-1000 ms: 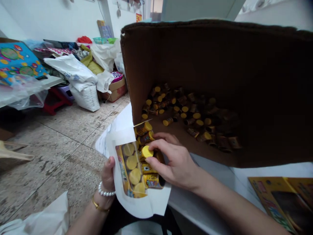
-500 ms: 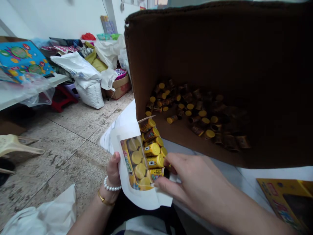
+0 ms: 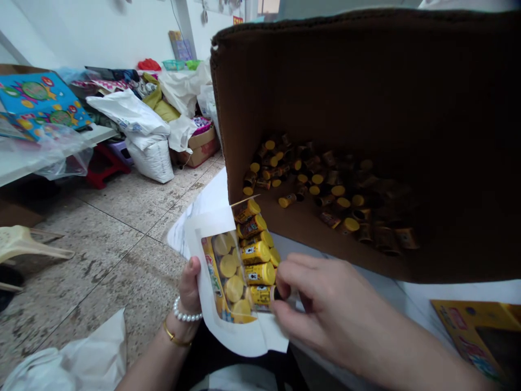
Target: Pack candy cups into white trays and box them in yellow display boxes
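Note:
My left hand (image 3: 190,282), a pearl bracelet at its wrist, grips the side of a small white-backed carton (image 3: 232,334) with a clear window and its end open. Rows of small yellow-capped canisters (image 3: 260,273) lie on their sides inside, some showing at the open end and others through the window. At the lowest visible canister (image 3: 260,296), which has a dark end facing out, the thumb and bent fingers of my right hand (image 3: 321,304) close around that end. The fingertips are partly hidden.
A large cardboard box (image 3: 244,98) lies open toward me, with many loose canisters (image 3: 350,224) inside. At right lies a flat yellow windowed carton (image 3: 459,326). White sacks (image 3: 148,155), a red stool (image 3: 101,168) and a beige stool (image 3: 24,239) stand to the left.
My right hand has shifted slightly right, and its fingers are curled more at the dark end of the lowest canister. My left hand keeps its grip on the carton.

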`<state>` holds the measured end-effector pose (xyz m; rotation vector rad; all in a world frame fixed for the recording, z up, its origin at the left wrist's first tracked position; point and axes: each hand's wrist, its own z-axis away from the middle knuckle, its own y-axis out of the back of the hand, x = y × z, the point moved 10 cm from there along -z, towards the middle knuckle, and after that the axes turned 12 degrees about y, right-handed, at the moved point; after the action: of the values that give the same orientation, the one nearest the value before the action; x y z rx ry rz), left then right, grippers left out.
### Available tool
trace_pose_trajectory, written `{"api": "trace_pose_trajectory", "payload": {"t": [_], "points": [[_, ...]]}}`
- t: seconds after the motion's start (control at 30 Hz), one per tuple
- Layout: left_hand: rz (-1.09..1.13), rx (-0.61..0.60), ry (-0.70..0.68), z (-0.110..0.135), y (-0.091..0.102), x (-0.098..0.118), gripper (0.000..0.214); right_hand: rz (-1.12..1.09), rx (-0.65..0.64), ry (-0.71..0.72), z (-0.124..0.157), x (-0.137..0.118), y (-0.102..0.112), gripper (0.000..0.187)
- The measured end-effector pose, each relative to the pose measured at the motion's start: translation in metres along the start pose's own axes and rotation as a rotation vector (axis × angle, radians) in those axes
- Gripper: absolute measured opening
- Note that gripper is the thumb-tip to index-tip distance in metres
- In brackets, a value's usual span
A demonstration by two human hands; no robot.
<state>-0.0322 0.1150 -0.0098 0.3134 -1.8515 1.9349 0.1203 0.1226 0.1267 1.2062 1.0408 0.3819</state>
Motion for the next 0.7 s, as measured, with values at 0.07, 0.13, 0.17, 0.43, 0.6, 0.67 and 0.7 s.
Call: {"api": "trace_pose_trajectory", "payload": {"t": [0.07,0.13,0.17,0.43,0.6,0.67,0.7], "points": [[-0.006,0.018,-0.002,-0.001,-0.003,0.001,0.040,0.041,0.022,-0.010,0.000,0.004,0.008,0.005],[-0.018,0.044,0.001,-0.002,-0.005,0.001,0.043,0.081,0.018,-0.038,-0.002,0.008,0.010,0.010],[-0.024,0.053,-0.001,-0.002,-0.006,0.001,0.047,0.083,0.008,-0.047,-0.004,0.009,0.007,0.014],[-0.018,0.097,0.003,-0.001,0.002,-0.003,0.063,-0.083,0.008,-0.038,-0.011,0.006,-0.004,0.021],[0.018,0.066,0.029,-0.002,0.001,-0.005,0.056,-0.036,0.020,-0.033,-0.005,0.018,0.012,0.016],[0.010,0.053,0.032,-0.003,-0.003,-0.004,0.048,-0.067,-0.042,-0.035,-0.008,0.017,0.001,0.025],[0.004,0.052,0.026,-0.004,-0.005,-0.003,0.044,-0.074,-0.065,-0.036,-0.010,0.015,-0.005,0.029]]}}
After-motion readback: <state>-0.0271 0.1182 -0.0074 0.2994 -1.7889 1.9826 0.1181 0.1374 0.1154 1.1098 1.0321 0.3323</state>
